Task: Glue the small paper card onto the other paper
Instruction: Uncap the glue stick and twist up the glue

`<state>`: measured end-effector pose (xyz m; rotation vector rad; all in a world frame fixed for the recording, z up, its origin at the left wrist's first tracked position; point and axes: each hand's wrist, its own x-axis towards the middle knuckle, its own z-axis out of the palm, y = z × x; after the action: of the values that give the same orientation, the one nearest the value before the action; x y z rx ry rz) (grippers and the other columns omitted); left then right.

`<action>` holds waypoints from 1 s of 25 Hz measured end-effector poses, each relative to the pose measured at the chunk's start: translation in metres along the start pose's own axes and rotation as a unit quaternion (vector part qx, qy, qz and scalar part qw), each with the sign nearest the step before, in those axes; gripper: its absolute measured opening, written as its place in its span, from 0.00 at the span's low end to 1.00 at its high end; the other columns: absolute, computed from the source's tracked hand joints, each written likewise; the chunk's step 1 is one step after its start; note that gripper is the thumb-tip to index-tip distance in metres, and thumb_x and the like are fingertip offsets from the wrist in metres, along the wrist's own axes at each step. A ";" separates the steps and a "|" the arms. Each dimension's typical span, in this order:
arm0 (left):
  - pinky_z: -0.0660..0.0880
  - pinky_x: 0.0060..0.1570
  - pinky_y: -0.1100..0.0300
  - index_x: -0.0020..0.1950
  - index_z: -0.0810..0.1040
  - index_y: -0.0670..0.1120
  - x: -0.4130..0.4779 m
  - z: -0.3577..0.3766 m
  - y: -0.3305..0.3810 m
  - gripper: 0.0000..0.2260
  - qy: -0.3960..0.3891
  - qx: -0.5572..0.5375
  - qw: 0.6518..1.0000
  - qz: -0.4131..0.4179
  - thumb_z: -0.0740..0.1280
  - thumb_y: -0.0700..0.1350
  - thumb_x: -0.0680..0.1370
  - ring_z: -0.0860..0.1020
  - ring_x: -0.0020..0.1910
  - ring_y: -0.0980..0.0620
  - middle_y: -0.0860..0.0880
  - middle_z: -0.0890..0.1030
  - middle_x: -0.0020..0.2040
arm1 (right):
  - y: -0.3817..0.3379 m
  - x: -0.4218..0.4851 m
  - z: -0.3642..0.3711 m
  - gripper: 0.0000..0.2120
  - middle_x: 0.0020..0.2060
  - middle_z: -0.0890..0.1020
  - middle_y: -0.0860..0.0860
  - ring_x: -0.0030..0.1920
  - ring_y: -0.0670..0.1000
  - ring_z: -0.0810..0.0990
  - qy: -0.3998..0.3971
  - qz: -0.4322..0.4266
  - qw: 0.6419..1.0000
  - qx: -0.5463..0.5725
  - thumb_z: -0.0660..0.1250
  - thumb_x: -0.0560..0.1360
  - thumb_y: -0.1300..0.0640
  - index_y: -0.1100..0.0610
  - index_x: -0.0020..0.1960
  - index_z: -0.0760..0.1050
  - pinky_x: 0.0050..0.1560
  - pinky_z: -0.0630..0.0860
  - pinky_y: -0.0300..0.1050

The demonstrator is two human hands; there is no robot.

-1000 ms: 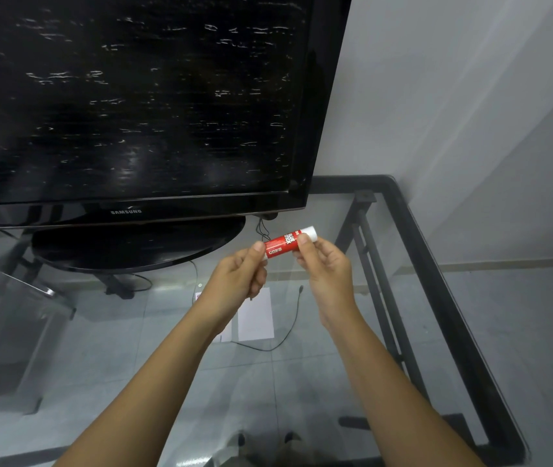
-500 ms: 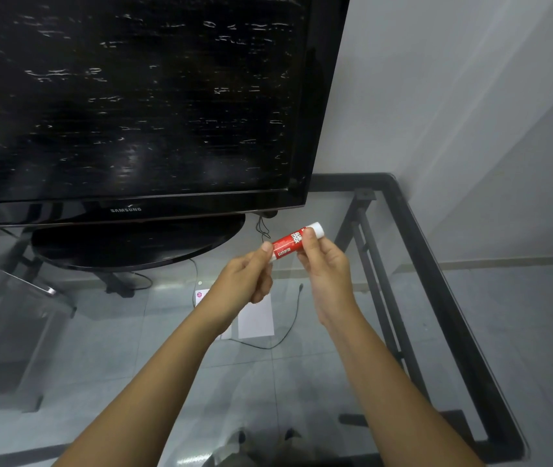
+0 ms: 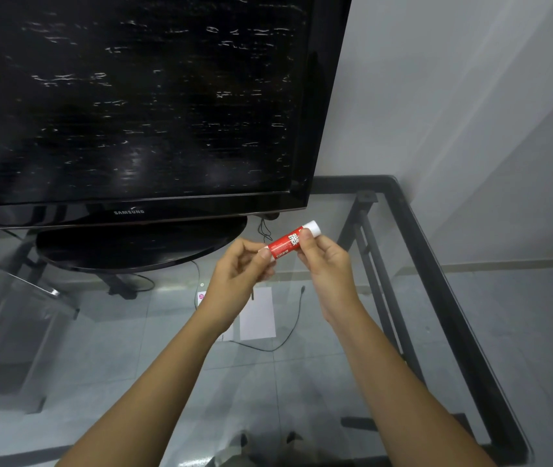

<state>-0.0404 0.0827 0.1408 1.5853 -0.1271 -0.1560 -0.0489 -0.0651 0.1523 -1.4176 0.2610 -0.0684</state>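
Glass-topped black-framed table [image 3: 413, 230], black television [image 3: 133, 96] behind. I hold the red-and-white glue stick [image 3: 290, 241] with both hands: left hand [image 3: 238, 281] pinching one end, right hand [image 3: 327, 267] gripping the barrel. White paper sheet [image 3: 257, 315] lies below, the small card apparently beside it, half-hidden. Nothing glued yet.

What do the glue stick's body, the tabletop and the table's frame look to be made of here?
Glue stick: likely smooth plastic; glossy red printed tube, white end.
Tabletop: clear glass; floor tiles show through it.
Frame: probably dark painted metal; thin, straight, matte bars.
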 end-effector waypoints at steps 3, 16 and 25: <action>0.79 0.42 0.60 0.48 0.74 0.58 -0.003 -0.002 -0.004 0.07 0.019 0.107 0.988 0.114 0.69 0.50 0.73 0.79 0.47 0.53 0.52 0.79 0.49 | -0.001 0.000 0.001 0.11 0.45 0.83 0.45 0.51 0.44 0.81 -0.002 0.002 1.000 0.003 0.65 0.69 0.42 0.46 0.46 0.78 0.45 0.75 0.29; 0.75 0.40 0.63 0.51 0.76 0.51 0.004 -0.001 0.000 0.15 -0.001 -0.092 0.994 -0.052 0.63 0.61 0.73 0.79 0.36 0.58 0.53 0.82 0.39 | -0.006 0.000 0.004 0.09 0.43 0.83 0.42 0.50 0.42 0.81 -0.017 -0.012 1.000 0.005 0.67 0.69 0.45 0.46 0.47 0.78 0.46 0.75 0.30; 0.77 0.42 0.65 0.53 0.74 0.53 0.000 -0.004 -0.001 0.12 0.013 -0.034 0.998 0.046 0.69 0.54 0.72 0.81 0.44 0.56 0.59 0.81 0.44 | -0.006 0.001 0.007 0.12 0.46 0.83 0.45 0.53 0.45 0.80 -0.011 -0.018 1.000 -0.017 0.66 0.69 0.44 0.47 0.51 0.78 0.54 0.76 0.37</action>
<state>-0.0401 0.0863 0.1395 1.5095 -0.1730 -0.0672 -0.0459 -0.0598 0.1586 -1.4557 0.2196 -0.0791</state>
